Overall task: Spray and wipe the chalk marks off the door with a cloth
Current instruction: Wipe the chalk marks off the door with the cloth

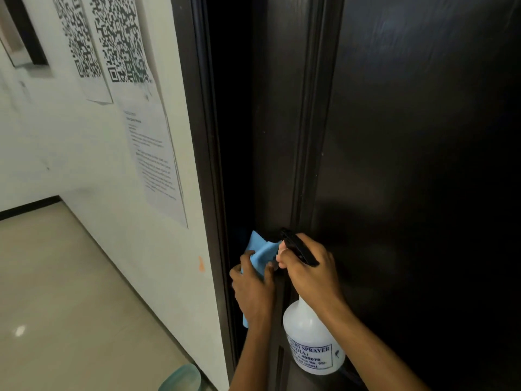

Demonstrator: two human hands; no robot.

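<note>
A dark brown door (408, 136) fills the right half of the head view; no chalk marks show on it in this light. My left hand (252, 289) holds a light blue cloth (262, 252) against the door's left edge, low down. My right hand (310, 269) grips the black trigger head of a white spray bottle (311, 340), its nozzle pointing at the cloth and the door edge. The bottle carries a blue-printed label.
The dark door frame (203, 165) stands left of the door. A white wall (98, 170) to the left carries several taped sheets with QR codes (118, 38) and text. An orange smudge (201, 263) marks the wall. Beige floor tiles (70, 306) and a teal object (181, 379) lie below.
</note>
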